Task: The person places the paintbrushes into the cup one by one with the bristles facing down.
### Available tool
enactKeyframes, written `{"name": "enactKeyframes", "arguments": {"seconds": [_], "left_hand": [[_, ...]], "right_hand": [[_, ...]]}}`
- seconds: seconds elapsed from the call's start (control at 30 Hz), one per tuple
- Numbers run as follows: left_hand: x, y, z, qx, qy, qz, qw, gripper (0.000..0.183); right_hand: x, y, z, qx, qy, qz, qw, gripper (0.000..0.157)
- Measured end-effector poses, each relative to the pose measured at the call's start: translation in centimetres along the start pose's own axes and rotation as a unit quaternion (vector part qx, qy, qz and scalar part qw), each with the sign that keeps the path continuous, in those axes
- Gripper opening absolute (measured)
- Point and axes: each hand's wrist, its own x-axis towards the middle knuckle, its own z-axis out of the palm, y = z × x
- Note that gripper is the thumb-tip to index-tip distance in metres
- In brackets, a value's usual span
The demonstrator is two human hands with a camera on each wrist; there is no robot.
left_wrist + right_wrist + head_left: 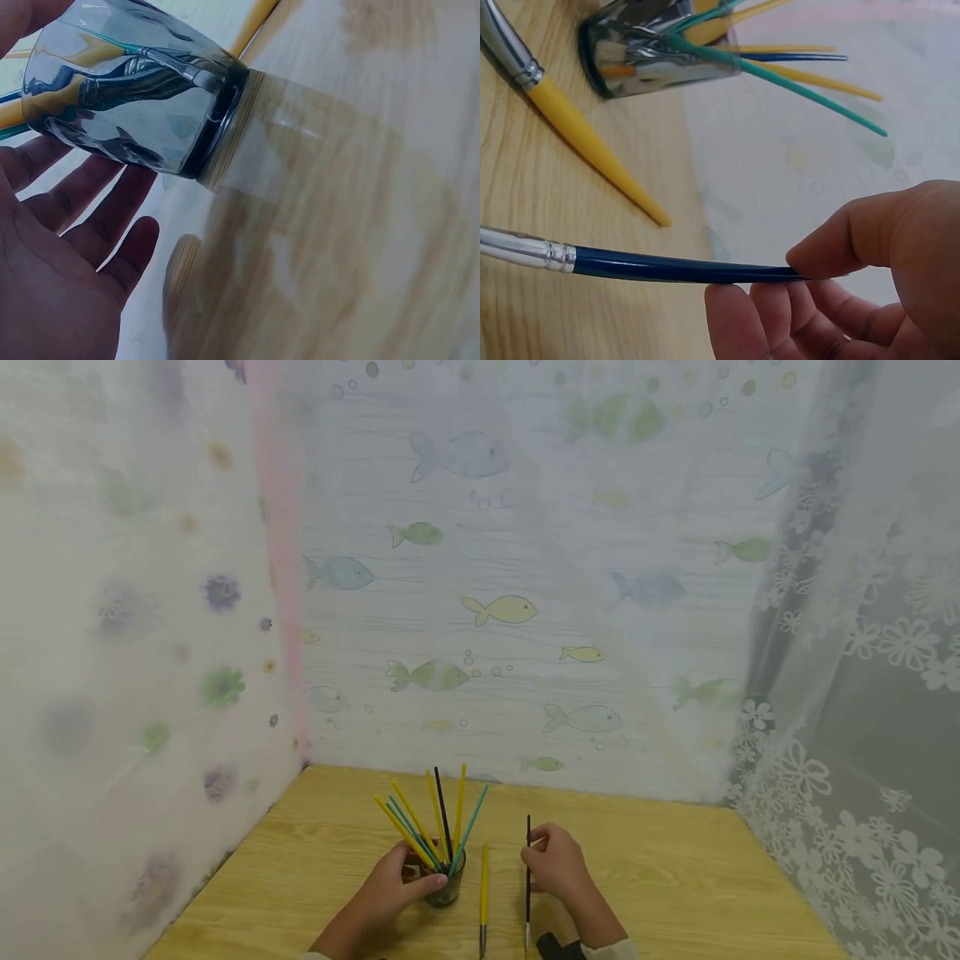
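Note:
My left hand (386, 887) holds a clear, dark-tinted glass (444, 895), thumb on one side and fingers on the other. Several paintbrushes with yellow, teal and dark blue handles stand in it, bristles down, as the glass (176, 124) shows in the left wrist view. Right of the glass, a yellow paintbrush (484, 885) lies on the table, its metal ferrule toward me. Farther right, my right hand (561, 864) pinches a dark blue paintbrush (652, 266) near the handle's thin end, thumb against fingertips. Its silver ferrule points toward me; the bristles lie outside the right wrist view.
The light wood table (660, 868) meets a fish-patterned curtain (502, 610) at the back. A flower-printed sheet (150, 693) hangs at the left, and lace with white flowers (862, 827) at the right. A black object (558, 947) shows beside the right wrist.

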Motion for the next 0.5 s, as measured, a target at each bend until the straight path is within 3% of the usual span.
{"name": "enactKeyframes", "arguments": {"seconds": [0.2,0.5], "left_hand": [[-0.1,0.0,0.0,-0.016,-0.011,0.005,0.9998,0.060],[0.0,-0.5,0.1,0.002,-0.006,0.007,1.0000,0.060]], "right_hand": [[-0.2,-0.5,-0.5,0.032,0.027,-0.006,0.999,0.030],[-0.2,-0.7,-1.3,0.066,0.064,-0.020,0.996,0.028]]}}
